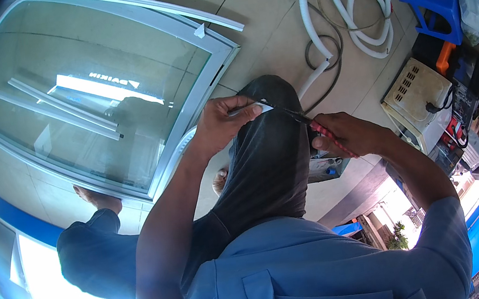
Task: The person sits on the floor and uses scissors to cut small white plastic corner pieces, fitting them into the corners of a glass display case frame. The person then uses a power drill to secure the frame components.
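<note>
My left hand (224, 122) is closed, pinching a small white strip (264, 107) between thumb and fingers above my raised knee. In my right hand (350, 134) are red-handled snips (329, 135), the fingers wrapped round the grips. Their dark blades (293, 114) point up and left and reach the white strip; whether they bite into it I cannot make out. Left of my hands lies a white-framed glass panel (209, 62) on the tiled floor, with a small white scrap (199, 31) on its frame corner.
Two pale strips (57, 114) rest on the glass. White corrugated hose (348, 9) lies coiled beyond my knee, with a dark cable (334, 84) beside it. A blue plastic stool (433, 0) and a cream appliance box (417, 88) are to the right. My bare foot (99, 199) is near the frame.
</note>
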